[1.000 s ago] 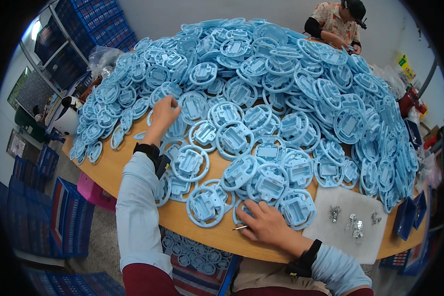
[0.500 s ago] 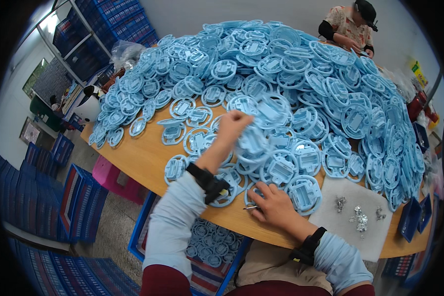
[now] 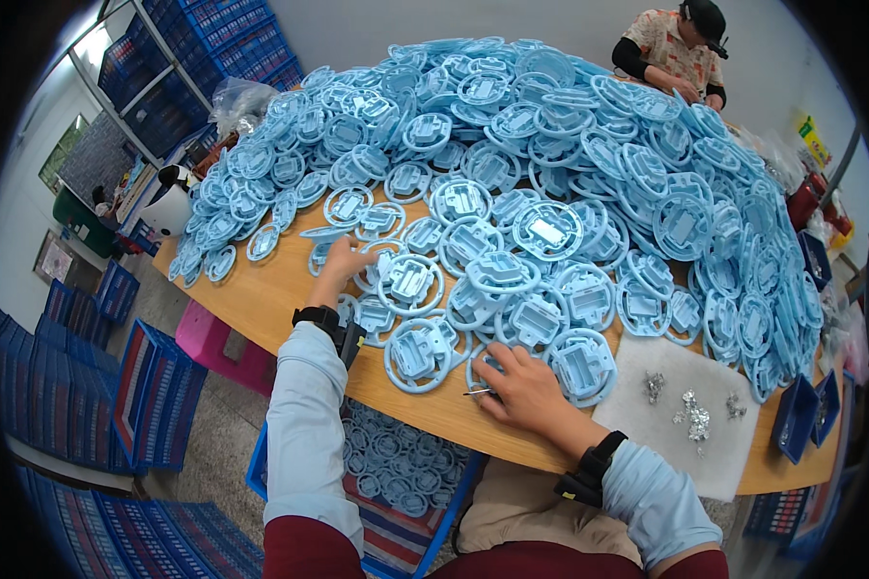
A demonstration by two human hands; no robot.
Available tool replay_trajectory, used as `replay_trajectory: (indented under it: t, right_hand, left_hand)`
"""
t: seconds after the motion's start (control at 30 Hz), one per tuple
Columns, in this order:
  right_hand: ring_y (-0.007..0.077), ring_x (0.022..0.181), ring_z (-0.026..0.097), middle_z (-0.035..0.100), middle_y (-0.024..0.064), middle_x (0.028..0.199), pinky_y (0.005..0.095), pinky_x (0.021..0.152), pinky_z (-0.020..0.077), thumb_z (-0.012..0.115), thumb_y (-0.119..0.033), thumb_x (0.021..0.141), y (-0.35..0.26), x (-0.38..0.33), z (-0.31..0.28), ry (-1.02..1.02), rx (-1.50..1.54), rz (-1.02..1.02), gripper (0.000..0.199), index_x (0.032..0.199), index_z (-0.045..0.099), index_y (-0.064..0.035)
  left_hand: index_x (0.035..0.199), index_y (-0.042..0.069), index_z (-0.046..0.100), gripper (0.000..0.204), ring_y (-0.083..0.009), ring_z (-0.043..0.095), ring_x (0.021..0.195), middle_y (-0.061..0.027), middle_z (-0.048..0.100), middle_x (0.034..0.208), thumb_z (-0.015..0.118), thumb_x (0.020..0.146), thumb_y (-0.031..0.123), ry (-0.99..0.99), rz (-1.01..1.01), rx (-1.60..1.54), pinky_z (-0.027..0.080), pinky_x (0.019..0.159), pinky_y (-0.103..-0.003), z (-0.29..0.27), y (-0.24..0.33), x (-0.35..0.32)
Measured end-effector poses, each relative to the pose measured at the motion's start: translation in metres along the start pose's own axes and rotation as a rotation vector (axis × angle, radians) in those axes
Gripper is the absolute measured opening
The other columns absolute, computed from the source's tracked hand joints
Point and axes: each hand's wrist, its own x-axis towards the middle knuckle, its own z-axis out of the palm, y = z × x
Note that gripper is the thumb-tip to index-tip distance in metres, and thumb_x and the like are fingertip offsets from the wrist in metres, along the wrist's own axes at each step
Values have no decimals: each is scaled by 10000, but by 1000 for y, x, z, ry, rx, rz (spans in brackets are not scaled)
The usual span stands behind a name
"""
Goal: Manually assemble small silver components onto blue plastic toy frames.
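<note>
A wooden table [image 3: 261, 299] is heaped with light-blue ring-shaped plastic parts [image 3: 550, 164]. The left hand [image 3: 343, 265] is stretched forward among the parts at the near edge of the heap, fingers curled over a flat blue part [image 3: 326, 234] at the heap's left fringe; a grasp appears to be forming, but whether the fingers are closed on it cannot be told. The right hand [image 3: 521, 386] rests on the table near the edge, fingers pinched on a thin metal tool [image 3: 480, 392], touching the rim of a ring part [image 3: 581, 365].

Judged step: one part is being picked from the pile while the tool is kept ready. The next move is judged to need a firm hold on that single part, lifted free of its overlapping neighbours.

A white pad [image 3: 647, 425] with small metal pieces [image 3: 693, 415] lies to the right. A blue crate [image 3: 406, 473] holding ring parts sits under the table. Another person [image 3: 671, 53] is seated at the far side.
</note>
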Motion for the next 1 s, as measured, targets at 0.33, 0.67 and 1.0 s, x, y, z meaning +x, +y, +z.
replay_trajectory:
  t: [0.33, 0.67, 1.0]
  right_hand:
    - [235, 845, 527, 494, 85, 1098, 331, 637, 479, 657, -268, 673, -1, -1, -3, -59, -5, 37, 424, 1064, 565, -134]
    - [215, 827, 521, 498, 73, 1065, 312, 614, 482, 665, -269, 648, 0, 1, -1, -51, -25, 26, 425, 1037, 563, -133]
    - [210, 782, 520, 501, 72, 1070, 299, 611, 465, 673, -282, 654, 0, 2, -1, -67, -16, 24, 443, 1066, 579, -150]
  left_hand:
    - [927, 60, 568, 215, -279, 556, 747, -114, 541, 857, 656, 758, 160, 411, 988, -144, 444, 658, -366, 53, 129, -100]
    - [1129, 98, 501, 567, -337, 486, 1029, -152, 528, 1083, 725, 622, 214, 374, 728, 662, 409, 834, -422, -28, 50, -8]
    - [1024, 54, 588, 306, -241, 632, 807, -100, 640, 894, 627, 800, 257, 144, 342, 27, 488, 671, -333, -85, -17, 1]
